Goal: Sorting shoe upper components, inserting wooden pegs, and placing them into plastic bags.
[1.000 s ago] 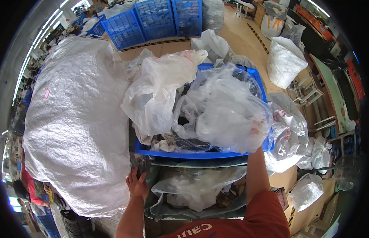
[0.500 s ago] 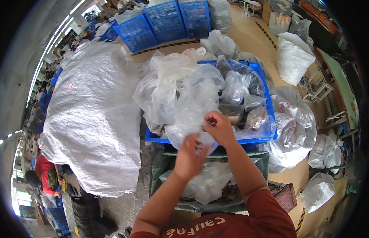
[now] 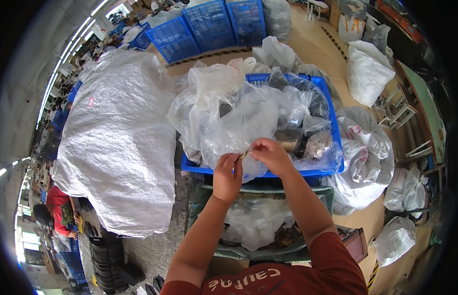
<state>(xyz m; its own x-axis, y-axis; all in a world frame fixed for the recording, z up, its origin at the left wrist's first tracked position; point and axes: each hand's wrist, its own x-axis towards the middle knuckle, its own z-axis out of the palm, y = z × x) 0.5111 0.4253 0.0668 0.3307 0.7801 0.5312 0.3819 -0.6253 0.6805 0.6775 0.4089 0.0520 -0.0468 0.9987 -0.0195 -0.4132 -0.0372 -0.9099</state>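
My left hand [image 3: 227, 176] and my right hand [image 3: 271, 156] meet over the front edge of a blue plastic bin [image 3: 199, 169]. Between their pinched fingertips is a small tan strip [image 3: 244, 155], too small to name more exactly. Under the fingers lies a large clear plastic bag [image 3: 226, 135], bunched up and puffed above the bin. Other filled clear bags [image 3: 293, 105] crowd the bin's right half, one with a pale lumpy content [image 3: 317, 146].
A green-rimmed container [image 3: 320, 196] with crumpled plastic stands between me and the bin. To the left, a white woven sheet [image 3: 121, 142] covers a big pile. White sacks [image 3: 369, 73] stand at right, blue crates [image 3: 209, 27] behind. A co-worker in red [image 3: 59, 211] bends at far left.
My left hand has moved up to my right hand, and a tan strip now shows between the fingertips. The clear bag has spread flatter beneath them.
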